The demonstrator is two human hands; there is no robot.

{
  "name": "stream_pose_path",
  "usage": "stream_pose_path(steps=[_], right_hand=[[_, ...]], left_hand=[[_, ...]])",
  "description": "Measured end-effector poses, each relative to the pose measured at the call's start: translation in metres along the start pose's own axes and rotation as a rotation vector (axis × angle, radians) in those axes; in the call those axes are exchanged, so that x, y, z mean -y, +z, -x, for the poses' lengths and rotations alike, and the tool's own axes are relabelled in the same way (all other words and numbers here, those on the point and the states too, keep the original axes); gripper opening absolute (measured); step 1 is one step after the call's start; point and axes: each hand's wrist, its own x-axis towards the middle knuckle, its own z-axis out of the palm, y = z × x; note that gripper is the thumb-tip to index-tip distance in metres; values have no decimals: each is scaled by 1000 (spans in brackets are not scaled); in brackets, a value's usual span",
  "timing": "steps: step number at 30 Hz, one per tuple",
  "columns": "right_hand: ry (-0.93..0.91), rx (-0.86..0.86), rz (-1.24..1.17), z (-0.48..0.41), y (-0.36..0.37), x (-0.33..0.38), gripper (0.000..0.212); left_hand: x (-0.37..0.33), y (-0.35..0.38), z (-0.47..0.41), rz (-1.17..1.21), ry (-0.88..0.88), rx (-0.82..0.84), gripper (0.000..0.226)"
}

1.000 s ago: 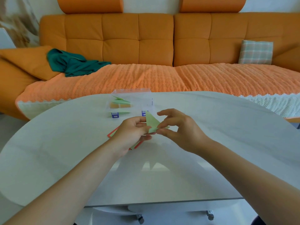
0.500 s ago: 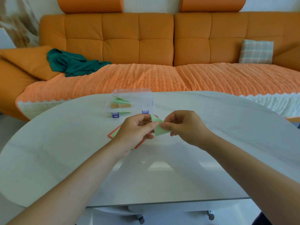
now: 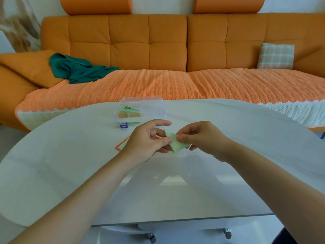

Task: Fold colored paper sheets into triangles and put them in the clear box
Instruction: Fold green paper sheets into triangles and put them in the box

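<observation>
Your two hands meet just above the middle of the frame, both holding one small piece of light green paper (image 3: 176,143) between them. Your left hand (image 3: 147,140) grips its left edge, the thumb pressed against the paper and the lower fingers curled beneath it, while the forefinger sticks out straight above. Your right hand (image 3: 202,136) pinches the paper's upper right part between thumb and forefinger, with the other fingers curled under it. The paper is folded, with pointed corners at its top and bottom, and it is held up off the table (image 3: 228,173).

Under your left hand, flat on the table, lies a stack of paper sheets (image 3: 123,145). A pale green sheet lies on top with a red edge showing round it. Your hand hides most of the stack, so you cannot tell how many sheets there are.

Further up the frame, just above your left hand and near the table's far edge, stands the clear box (image 3: 146,110). Inside it lie folded pieces of paper, some green and one orange. A small blue clip (image 3: 123,125) sits at the box's front lower left corner.

The table is pale, glossy and rounded, and fills the lower half of the frame. Both bare forearms reach in from the bottom corners.

Behind the table, an orange sofa (image 3: 149,46) runs across the upper frame, its seat covered with a ribbed orange throw (image 3: 202,85). A dark green cloth (image 3: 77,69) lies crumpled at upper left. A checked cushion (image 3: 276,56) leans at upper right.
</observation>
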Motion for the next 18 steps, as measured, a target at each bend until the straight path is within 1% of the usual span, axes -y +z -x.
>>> stream_pose_path(steps=[5,10,18], right_hand=[[-1,7,-22,-1,-3,0,6],[14,10,-44,0,-3,1,6],[22,-2,-7,-1,-6,0,5]], left_hand=[[-2,-3,2,21,8,3,19],[-3,-2,3,6,0,-22,16],[-3,1,4,-8,-28,-30,13]])
